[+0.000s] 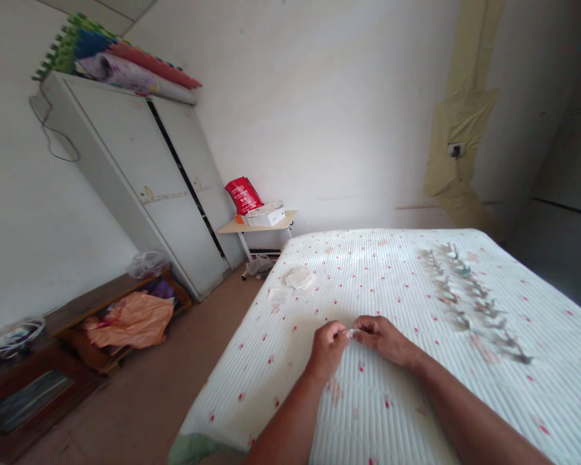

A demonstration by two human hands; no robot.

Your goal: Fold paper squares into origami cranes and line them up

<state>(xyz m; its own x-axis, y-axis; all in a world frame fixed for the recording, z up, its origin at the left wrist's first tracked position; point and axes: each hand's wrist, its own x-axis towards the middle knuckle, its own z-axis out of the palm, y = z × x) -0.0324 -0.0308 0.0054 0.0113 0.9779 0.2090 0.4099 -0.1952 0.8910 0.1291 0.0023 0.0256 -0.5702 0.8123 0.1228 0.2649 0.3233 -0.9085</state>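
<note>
My left hand (331, 343) and my right hand (381, 337) meet above the middle of the bed, fingertips almost touching. Between them is a small white piece (352, 333), pinched from both sides; too little of it shows to tell its kind. Left of my hands, a loose pile of printed paper sheets (300, 279) lies on the bedcover, with another paper piece (277, 296) beside it. To the right, several small pointed figures (481, 297), which look like folded paper, stand in two rows running away from me.
The bed (392, 413) has a white ribbed cover with red dots. Behind its far left corner stands a small table (226, 228) with a red bag (243, 196) and a white box (267, 218). A grey cabinet (140, 161) and a low wooden unit (72, 323) line the left side.
</note>
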